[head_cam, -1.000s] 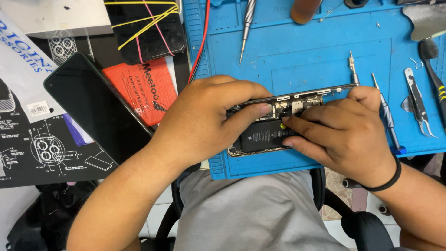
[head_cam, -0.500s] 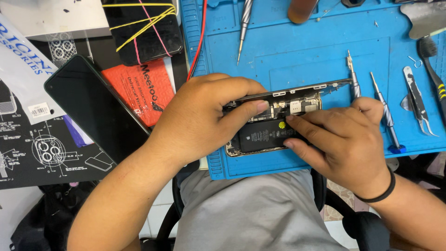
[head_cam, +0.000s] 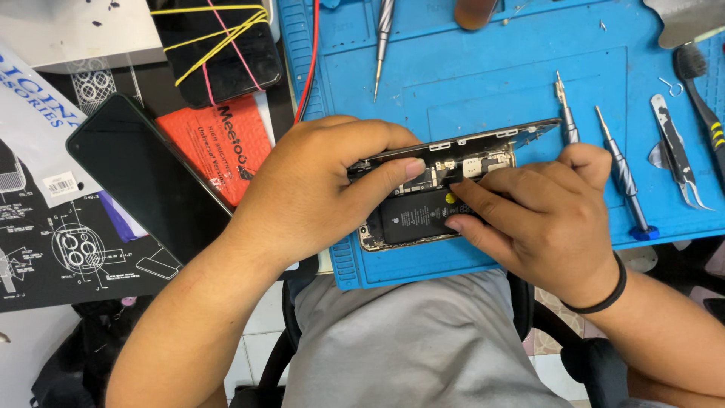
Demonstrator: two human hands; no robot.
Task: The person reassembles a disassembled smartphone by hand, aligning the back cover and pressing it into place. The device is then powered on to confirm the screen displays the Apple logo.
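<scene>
Brightness: bright, even light across the whole view.
Shadows: soft and short; a faint one lies under the left hand [head_cam: 313,189] and right hand [head_cam: 547,219] on the blue rubber work mat [head_cam: 483,68].
Glare: a dull sheen on the black glass phone screen [head_cam: 143,177] lying at the left.
Focus: sharp in the middle; the grey-clothed lap [head_cam: 411,344] at the bottom is slightly soft.
Distortion: mild bending of straight edges toward the corners.

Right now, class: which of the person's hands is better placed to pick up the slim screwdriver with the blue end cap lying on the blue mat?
Right. The right hand lies just beside the slim blue-capped screwdriver on the blue mat, only fingertips on the opened black phone. The left hand grips the phone's far end.
</scene>
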